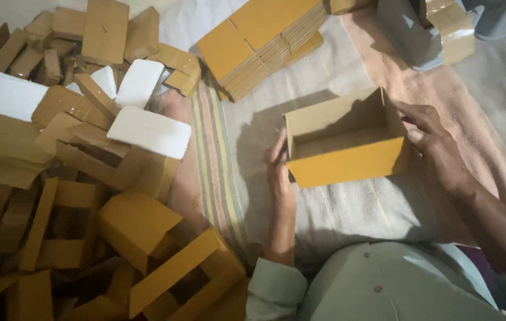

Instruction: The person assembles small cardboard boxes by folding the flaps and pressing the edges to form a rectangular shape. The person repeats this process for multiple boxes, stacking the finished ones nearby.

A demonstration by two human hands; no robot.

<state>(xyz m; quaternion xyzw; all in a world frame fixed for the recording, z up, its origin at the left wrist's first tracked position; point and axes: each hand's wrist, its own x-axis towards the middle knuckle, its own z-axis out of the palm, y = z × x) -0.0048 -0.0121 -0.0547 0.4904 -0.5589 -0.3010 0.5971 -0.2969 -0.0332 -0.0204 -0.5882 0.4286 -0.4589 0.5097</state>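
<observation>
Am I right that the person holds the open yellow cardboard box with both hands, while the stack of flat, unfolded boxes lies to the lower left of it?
Not quite. The head view shows the left hand and right hand holding the open yellow box, but the stack of flat boxes lies above and to its left, at the top of the picture, not the lower left. Lower left is a pile of folded boxes.

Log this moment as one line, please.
left hand: on box's left end | right hand: on right end | open cardboard box: upright on cloth | flat box stack: behind
</observation>
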